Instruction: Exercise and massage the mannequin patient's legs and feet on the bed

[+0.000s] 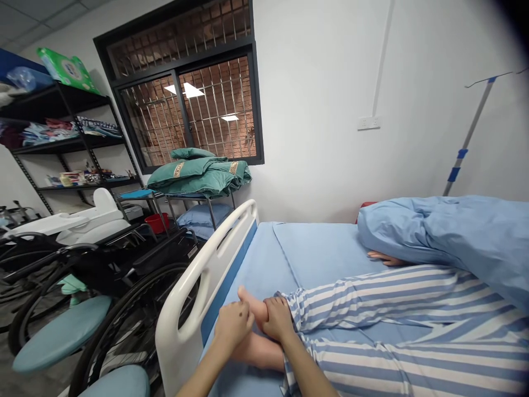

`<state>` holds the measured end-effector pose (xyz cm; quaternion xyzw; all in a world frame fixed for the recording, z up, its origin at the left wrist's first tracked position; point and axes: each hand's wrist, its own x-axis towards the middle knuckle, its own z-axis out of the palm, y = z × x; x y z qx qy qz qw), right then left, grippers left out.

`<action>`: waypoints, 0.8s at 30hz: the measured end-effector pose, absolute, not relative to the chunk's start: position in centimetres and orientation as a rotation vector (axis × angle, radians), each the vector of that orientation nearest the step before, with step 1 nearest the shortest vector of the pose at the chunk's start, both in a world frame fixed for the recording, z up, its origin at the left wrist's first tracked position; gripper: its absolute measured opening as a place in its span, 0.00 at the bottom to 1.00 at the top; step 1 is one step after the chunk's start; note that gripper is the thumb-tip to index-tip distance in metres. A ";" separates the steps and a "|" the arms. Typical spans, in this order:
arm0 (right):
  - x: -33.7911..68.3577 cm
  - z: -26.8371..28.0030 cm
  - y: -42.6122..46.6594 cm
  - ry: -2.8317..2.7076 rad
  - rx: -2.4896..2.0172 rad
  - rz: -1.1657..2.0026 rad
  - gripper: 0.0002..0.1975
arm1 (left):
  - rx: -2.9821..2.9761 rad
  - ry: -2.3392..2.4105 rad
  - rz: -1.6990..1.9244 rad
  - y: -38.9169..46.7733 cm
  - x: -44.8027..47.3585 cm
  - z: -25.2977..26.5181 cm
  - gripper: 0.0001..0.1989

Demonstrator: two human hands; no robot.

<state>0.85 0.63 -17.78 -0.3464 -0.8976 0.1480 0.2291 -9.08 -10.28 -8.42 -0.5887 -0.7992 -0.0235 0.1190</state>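
A figure in blue-and-white striped trousers lies on a bed with a light blue sheet. My left hand is closed around the front of the far foot, whose big toe points up past my fingers. Around the ankle of that same foot wraps my right hand, at the trouser cuff. The near foot lies on the sheet below my hands, partly covered by them. Under a blue quilt at the right, the figure's own hand shows at the edge.
A white footboard closes the bed's left end. Beyond it stand a wheelchair and a rack with green quilts. Black shelves line the far left. A drip pole rises behind the bed at the right.
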 end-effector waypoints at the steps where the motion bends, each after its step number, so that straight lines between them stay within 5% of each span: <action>1: 0.9 -17.8 0.6 -2.469 -0.950 0.407 0.12 | -1.666 -2.365 -0.164 -10.5 -9.2 -8.5 0.15; 11: 1.0 -17.3 0.3 -2.474 -0.970 0.389 0.09 | -1.229 -2.600 -0.653 -13.0 -11.0 -12.6 0.10; 17: 0.9 -17.8 0.6 -2.461 -0.942 0.411 0.11 | -1.216 -2.551 -1.248 -13.5 -10.4 -13.3 0.10; 24: 0.8 -18.1 0.7 -2.457 -0.924 0.373 0.11 | -1.236 -2.495 -1.415 -13.6 -10.5 -13.7 0.12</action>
